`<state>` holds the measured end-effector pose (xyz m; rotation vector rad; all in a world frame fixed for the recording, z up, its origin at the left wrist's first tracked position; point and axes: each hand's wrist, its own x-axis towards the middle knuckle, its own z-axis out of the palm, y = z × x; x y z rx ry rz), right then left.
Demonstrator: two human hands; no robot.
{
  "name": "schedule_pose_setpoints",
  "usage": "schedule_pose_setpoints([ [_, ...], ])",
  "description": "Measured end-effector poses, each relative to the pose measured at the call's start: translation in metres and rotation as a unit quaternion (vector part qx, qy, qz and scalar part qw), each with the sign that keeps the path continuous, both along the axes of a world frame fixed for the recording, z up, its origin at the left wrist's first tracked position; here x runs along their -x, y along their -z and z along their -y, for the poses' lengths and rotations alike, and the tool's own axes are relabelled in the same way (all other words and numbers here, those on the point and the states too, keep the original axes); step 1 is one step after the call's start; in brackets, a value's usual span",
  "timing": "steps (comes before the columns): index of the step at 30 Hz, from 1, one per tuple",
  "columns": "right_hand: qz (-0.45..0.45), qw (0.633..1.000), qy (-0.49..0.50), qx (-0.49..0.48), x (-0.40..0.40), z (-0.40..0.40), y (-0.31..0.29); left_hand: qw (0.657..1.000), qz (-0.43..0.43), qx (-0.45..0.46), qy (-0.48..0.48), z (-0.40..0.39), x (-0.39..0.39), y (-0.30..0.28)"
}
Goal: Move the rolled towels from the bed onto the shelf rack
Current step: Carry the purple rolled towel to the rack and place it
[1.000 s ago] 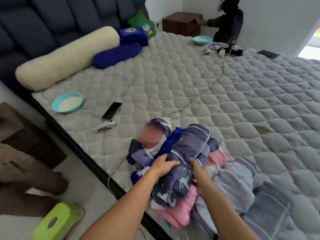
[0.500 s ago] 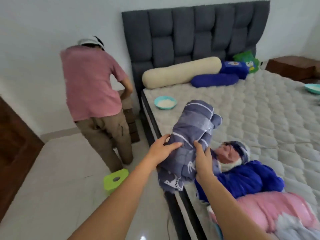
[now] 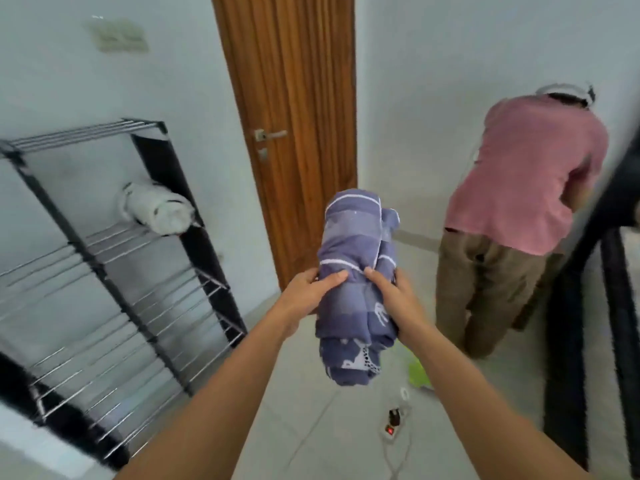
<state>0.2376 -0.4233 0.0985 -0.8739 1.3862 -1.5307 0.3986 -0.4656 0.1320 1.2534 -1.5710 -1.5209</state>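
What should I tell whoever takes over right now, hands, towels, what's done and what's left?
Left hand and right hand: both grip the rolled purple towel, held in the air in front of the wooden door.
Shelf rack: to the left against the wall, with one white rolled towel on an upper tier; the lower tiers look bare.
Done: one towel shelved, the purple one picked up.
Left: set the purple towel on the rack. The bed is not in view, so how many remain cannot be told. Mind the power strip on the floor.

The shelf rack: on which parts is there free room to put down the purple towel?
On the shelf rack, only the second tier's right end is taken, by a white rolled towel. The bars left of it, the top tier and the lower tiers look bare.
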Motion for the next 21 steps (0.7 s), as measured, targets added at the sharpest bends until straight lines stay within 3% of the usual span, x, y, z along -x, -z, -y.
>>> schedule_pose_setpoints([
  [4,-0.052,0.988,-0.144,0.018,-0.078,0.066,-0.011,0.992,-0.019,0.005,-0.124,0.032,-0.091,0.000],
  [10,-0.105,0.954,-0.276,0.054,-0.177,0.174,-0.026,0.959,-0.054,0.017,-0.278,0.091,-0.180,-0.007],
  [21,-0.206,0.889,-0.394,0.111,-0.298,0.340,-0.062,0.868,-0.146,0.029,-0.473,0.214,-0.271,-0.008],
])
